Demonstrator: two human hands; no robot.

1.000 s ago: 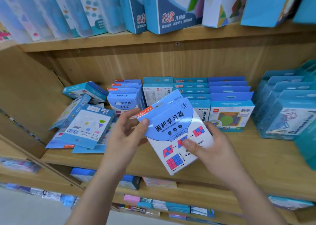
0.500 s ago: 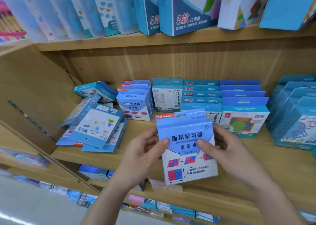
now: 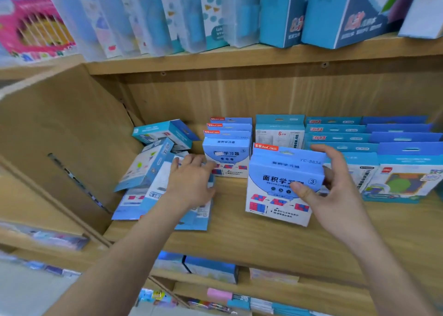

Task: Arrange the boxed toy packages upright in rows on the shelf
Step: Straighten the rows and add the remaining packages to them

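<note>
My right hand [image 3: 335, 195] grips a blue-and-white boxed toy [image 3: 275, 191] with red and blue squares on its front, held upright just above the wooden shelf [image 3: 275, 243]. My left hand [image 3: 191, 181] lies spread on a flat box in the loose pile [image 3: 148, 176] at the shelf's left end; whether it grips that box is unclear. A short row of matching boxes [image 3: 227, 152] stands upright between the pile and the held box. More upright rows [image 3: 335, 133] fill the back right.
The shelf's slanted side wall [image 3: 60, 135] closes off the left. Tall boxes [image 3: 275, 11] stand on the shelf above. A larger blue box [image 3: 407, 179] stands at the right. A lower shelf [image 3: 211, 267] holds more packages.
My left hand let go of the held box and moved left onto the loose pile. My right hand carried the box forward and down toward the shelf. The camera moved closer.
</note>
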